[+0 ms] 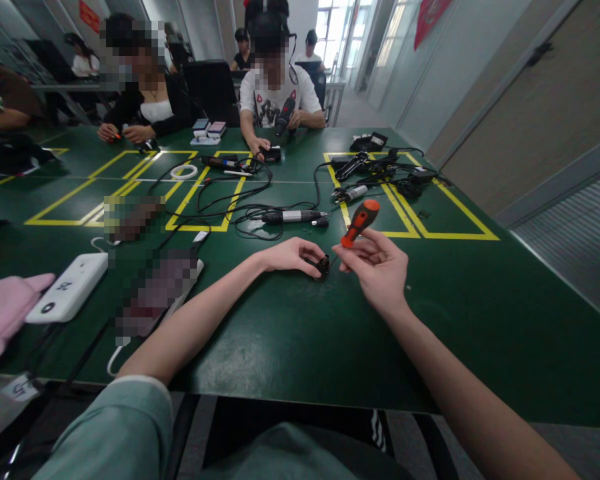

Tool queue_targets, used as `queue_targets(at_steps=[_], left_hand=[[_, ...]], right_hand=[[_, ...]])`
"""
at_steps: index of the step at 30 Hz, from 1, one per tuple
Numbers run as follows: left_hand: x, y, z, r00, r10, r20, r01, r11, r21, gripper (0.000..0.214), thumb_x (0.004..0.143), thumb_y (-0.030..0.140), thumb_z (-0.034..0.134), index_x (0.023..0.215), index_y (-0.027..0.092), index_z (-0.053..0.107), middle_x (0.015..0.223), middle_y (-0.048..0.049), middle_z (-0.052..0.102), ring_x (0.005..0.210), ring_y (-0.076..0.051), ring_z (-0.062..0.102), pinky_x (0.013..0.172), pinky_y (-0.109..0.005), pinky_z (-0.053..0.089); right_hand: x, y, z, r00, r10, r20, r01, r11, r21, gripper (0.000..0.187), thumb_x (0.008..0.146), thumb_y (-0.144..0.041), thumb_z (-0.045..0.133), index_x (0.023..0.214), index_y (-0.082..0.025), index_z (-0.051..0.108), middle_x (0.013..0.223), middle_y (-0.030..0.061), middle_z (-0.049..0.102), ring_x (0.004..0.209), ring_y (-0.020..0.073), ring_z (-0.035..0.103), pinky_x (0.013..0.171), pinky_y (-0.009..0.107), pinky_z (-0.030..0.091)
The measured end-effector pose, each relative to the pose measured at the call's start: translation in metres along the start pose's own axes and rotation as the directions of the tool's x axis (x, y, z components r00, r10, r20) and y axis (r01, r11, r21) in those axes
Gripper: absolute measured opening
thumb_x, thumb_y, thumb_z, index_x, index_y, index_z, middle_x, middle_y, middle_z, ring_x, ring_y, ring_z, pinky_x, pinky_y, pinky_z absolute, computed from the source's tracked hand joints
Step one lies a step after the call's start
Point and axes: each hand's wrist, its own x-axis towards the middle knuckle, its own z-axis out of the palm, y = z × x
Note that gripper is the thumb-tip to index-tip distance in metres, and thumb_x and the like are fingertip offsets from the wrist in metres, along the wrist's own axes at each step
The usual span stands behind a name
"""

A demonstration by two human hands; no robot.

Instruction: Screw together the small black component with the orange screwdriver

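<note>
Head-worn view, forward-down, seemingly near

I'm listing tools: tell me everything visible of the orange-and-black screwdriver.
The screwdriver has a thick, plastic-looking orange handle with dark inlays and a thin shaft. It slants above the green table, handle up and rightward. The right grip pinches it near the handle's lower end. Its tip points toward a small black part; contact is unclear.

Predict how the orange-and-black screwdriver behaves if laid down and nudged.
The screwdriver would probably roll, since its handle looks rounded. It's likely handle-heavy, that end being far thicker than the shaft. It should barely flex: the handle looks solid.
</note>
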Motion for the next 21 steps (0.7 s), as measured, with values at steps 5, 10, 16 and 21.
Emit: queue_targets(at_steps=[5,10,16,21], left_hand=[[0.0001,0.0010,-0.0001,1.000,-0.007,0.014,0.007,1.000,-0.001,0.049,0.057,0.026,0.097,0.100,0.013,0.076,0.101,-0.0059,0.078,0.098,-0.018,0.072,0.105,-0.042,0.052],[0.0007,0.0005,-0.0005,1.000,-0.013,0.015,0.013,1.000,-0.014,0.049,0.057,0.026,0.097,0.099,0.013,0.076,0.103,-0.0065,0.077,0.100,-0.019,0.072,0.106,-0.042,0.051],[0.0003,0.0002,-0.0003,1.000,0.002,0.007,-0.001,1.000,-0.014,0.049,0.057,0.024,0.097,0.099,0.013,0.076,0.102,-0.0063,0.078,0.097,-0.018,0.072,0.105,-0.042,0.052],[-0.0005,0.0018,0.0004,1.000,0.004,0.025,-0.003,1.000,-0.014,0.046,0.059,0.024,0.095,0.099,0.012,0.076,0.104,-0.0075,0.078,0.098,-0.017,0.072,0.104,-0.041,0.052]], right_hand=[[-0.0009,-0.0037,0.0004,0.999,-0.004,0.042,0.004,1.000,-0.005,0.036,0.072,-0.043,0.090,0.096,-0.021,0.074,0.074,0.0004,0.076,0.050,0.0129,0.063,0.050,0.030,0.059],[0.0011,-0.0041,-0.0008,1.000,-0.024,-0.010,0.024,0.999,-0.045,0.029,0.067,-0.035,0.093,0.088,-0.021,0.079,0.065,-0.0035,0.068,0.047,0.0100,0.056,0.046,0.027,0.053],[0.0011,-0.0015,-0.0026,1.000,-0.004,0.019,0.005,1.000,-0.024,0.039,0.064,-0.034,0.095,0.095,-0.020,0.078,0.075,-0.0001,0.075,0.050,0.0121,0.062,0.049,0.030,0.059],[-0.0002,-0.0024,-0.0034,0.996,-0.024,0.087,0.029,0.998,-0.062,0.031,0.074,-0.038,0.088,0.098,-0.020,0.079,0.084,0.0041,0.080,0.054,0.0137,0.065,0.057,0.033,0.062]])
